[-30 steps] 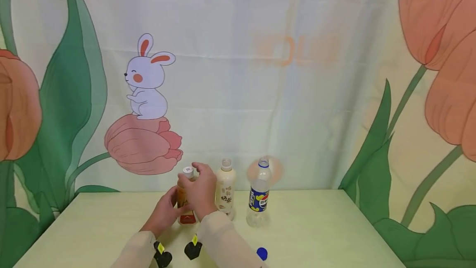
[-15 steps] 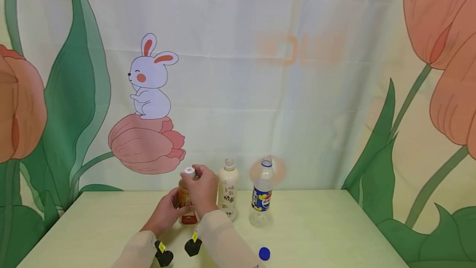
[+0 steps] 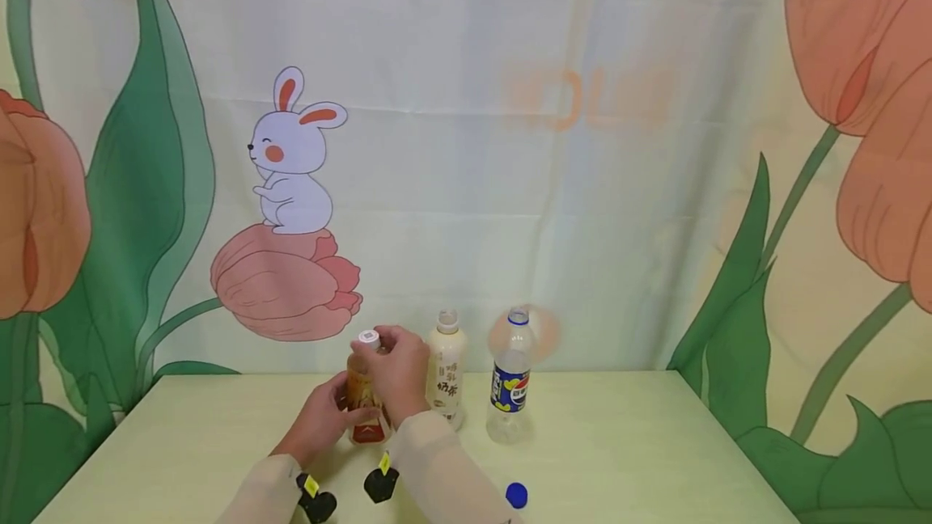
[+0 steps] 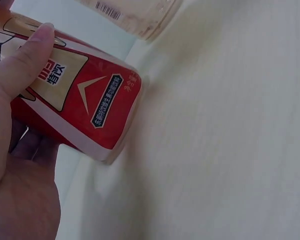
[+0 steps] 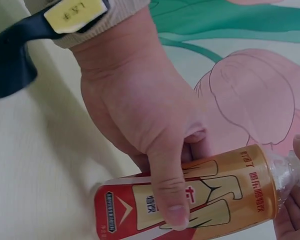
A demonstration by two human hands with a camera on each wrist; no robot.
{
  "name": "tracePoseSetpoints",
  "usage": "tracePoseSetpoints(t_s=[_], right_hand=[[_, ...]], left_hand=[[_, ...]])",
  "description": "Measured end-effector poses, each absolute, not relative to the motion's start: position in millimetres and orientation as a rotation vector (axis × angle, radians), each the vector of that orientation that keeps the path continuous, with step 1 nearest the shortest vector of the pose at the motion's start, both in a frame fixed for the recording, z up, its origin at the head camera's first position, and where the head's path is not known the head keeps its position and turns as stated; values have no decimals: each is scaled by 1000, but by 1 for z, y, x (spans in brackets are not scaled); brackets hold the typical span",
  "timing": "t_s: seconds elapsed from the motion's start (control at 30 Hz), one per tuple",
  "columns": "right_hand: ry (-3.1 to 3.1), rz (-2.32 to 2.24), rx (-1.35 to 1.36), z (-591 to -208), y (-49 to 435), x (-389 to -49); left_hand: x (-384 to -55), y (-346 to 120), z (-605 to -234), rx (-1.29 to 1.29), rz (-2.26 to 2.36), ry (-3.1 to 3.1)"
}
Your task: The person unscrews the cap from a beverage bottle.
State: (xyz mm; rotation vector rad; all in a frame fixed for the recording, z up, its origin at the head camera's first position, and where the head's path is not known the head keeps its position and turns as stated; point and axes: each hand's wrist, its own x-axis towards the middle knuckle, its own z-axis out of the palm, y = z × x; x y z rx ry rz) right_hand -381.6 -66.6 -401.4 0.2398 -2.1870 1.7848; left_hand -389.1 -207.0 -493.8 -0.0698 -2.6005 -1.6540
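My left hand [image 3: 320, 419] grips the body of an orange and red drink bottle [image 3: 359, 390], which stands upright at the table's left middle. In the left wrist view, the thumb lies across the red label [image 4: 105, 105], and the bottle's base is right at the tabletop. Above it my right hand [image 3: 402, 374] pinches the white bottle cap [image 3: 370, 338] between thumb and fingers. The right wrist view has the left hand [image 5: 135, 100] around the bottle [image 5: 225, 190], with right-hand fingers [image 5: 295, 210] at its neck.
Right beside the held bottle stands a cream milk tea bottle [image 3: 446, 370] without a cap. Further right is a capless clear cola bottle [image 3: 510, 386] with a blue label. A blue cap [image 3: 516, 496] lies near the front. Behind the table [image 3: 619, 459] hangs a printed curtain [image 3: 466, 184].
The right hand's thumb and fingers have drawn in around the white cap. The left hand keeps its grip on the bottle, and the head view has shifted slightly.
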Motion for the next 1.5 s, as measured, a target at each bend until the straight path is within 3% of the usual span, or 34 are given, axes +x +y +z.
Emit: tracePoseSetpoints(t_s=[0.7, 1.17, 1.5], right_hand=[[-2255, 1644, 678, -359, 13, -330], [-2201, 1739, 673, -356, 68, -292], [-2160, 1819, 602, -362, 87, -278]], left_hand=[[-314, -155, -444, -229, -1697, -2424], [-274, -102, -437, -409, -1863, -2438], [-269, -89, -438, -563, -1886, -2468]])
